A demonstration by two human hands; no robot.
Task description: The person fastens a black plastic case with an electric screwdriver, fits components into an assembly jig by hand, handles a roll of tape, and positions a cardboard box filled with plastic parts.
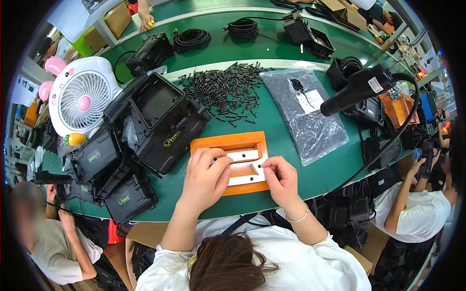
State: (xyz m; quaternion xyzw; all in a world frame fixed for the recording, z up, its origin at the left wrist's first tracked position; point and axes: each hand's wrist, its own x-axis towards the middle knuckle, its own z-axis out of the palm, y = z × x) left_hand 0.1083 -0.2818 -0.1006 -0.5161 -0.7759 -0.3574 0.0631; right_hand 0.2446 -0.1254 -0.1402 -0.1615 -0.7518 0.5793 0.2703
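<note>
An orange fixture [228, 141] lies flat on the green table in front of me, with a white metal frame [242, 156] set in it. My left hand [206, 175] rests over the fixture's left side, its fingers curled together; anything between the fingertips is hidden. At the frame's right end, my right hand [282, 180] has thumb and index finger pinched close to a small dark hole. Whether that hand holds a small part cannot be made out. Small dark holes show in the frame, and a short pale bar [254, 169] lies across its opening.
Behind the fixture spreads a heap of small black ribbed parts [218, 89]. Black HME cases [162, 123] and a white fan [83, 103] crowd the left. To the right lie a clear plastic bag [310, 128] and a black corded tool [359, 88]. Co-workers sit on both sides.
</note>
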